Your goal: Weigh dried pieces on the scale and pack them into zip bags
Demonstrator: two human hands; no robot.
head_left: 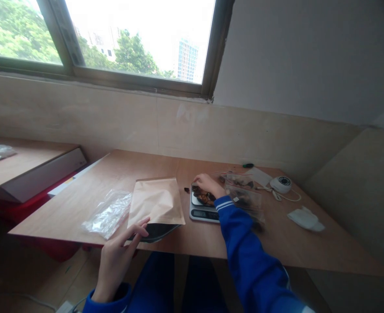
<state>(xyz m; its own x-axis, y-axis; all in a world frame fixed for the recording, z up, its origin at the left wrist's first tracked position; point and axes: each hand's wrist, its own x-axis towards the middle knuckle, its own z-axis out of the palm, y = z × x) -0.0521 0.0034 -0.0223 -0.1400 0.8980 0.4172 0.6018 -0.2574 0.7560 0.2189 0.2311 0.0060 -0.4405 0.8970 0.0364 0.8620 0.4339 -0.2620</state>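
Dark pieces [203,198] lie on the scale [205,216]. The right hand [211,186] reaches over them, fingers curled; whether it grips any, I cannot tell. Left of the scale, the left hand [121,245] pinches the paper bag [157,200] at its gaping mouth. Farther left lies a clear bag [108,213]; right of the scale, packets [244,198], then a dome camera [280,184].

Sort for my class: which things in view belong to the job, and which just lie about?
Likely belonging:
brown pouch, held by the left hand
scale, under the right hand
dark pieces on the scale
clear bags with dark contents

Apparently lying about:
white dome camera
crumpled white sheet
small green object
crinkled clear plastic, role uncertain
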